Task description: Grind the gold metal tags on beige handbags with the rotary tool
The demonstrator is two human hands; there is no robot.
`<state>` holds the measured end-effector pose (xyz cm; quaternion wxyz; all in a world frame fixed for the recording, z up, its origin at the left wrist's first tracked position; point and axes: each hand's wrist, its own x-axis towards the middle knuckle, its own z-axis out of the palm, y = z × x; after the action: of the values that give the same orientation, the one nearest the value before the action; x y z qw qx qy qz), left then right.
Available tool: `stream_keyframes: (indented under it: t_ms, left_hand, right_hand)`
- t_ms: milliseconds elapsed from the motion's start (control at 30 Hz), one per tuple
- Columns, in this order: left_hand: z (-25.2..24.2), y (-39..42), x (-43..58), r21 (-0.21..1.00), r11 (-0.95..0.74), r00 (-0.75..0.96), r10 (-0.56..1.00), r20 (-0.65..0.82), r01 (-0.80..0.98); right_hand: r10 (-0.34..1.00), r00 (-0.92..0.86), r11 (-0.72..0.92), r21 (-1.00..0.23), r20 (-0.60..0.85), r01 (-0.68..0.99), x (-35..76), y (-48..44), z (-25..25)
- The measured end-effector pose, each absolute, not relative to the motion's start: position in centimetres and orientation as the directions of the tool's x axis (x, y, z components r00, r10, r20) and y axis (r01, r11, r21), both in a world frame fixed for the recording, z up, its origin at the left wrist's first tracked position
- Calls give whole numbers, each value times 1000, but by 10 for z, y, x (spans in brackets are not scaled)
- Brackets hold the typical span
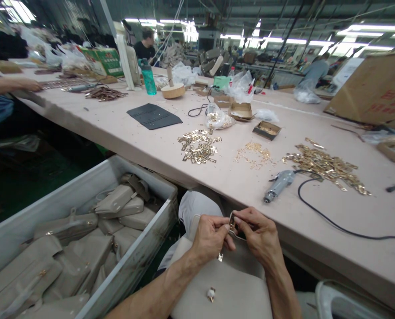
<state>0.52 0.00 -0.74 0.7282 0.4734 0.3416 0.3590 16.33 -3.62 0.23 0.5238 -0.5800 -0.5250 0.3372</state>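
Head view: the left hand (212, 235) and the right hand (260, 235) meet above the lap, both pinching a small metal piece (232, 221) between thumb and fingers. The fingers cover much of it, so its full outline, and whether it is fixed to the edge of the beige bag (230, 285) beneath, cannot be made out. The bag lies across the person's legs and runs out at the bottom of the picture; a metal tab (220, 257) and a whitish-wrapped fitting (211, 293), its shape unclear, sit on it.

Just beyond the right hand, a grey power screwdriver (279, 186) rests on the surface (217, 175), its black cable (337, 227) leaving at the right edge. Further off lie a pile of metal plates (200, 148), scattered tiny gold bits (254, 154) too small to identify, and a heap of gold parts (326, 166).

To the left, a grey bin (140, 270) holds more beige bags (80, 252), overlapping and cut off at the corner. At the far left edge, a co-worker's hand (33, 85) shows, the body mostly outside.
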Motion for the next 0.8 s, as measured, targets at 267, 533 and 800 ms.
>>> stream_keyframes:
  t_ms: [267, 533, 800]
  left_hand:
    - [-2, 0, 2, 942, 271, 527, 840, -129, -200]
    - [-9, 2, -7, 927, 324, 607, 781, -150, -188]
    - [-14, 0, 0, 926, 325, 586, 795, -158, -191]
  right_hand:
    - [982, 139, 105, -979, 130, 174, 171, -36, 0]
    - [989, -148, -8, -1000, -8, 1, 181, -32, 17]
    - [987, -158, 40, -998, 34, 37, 176, -30, 21]
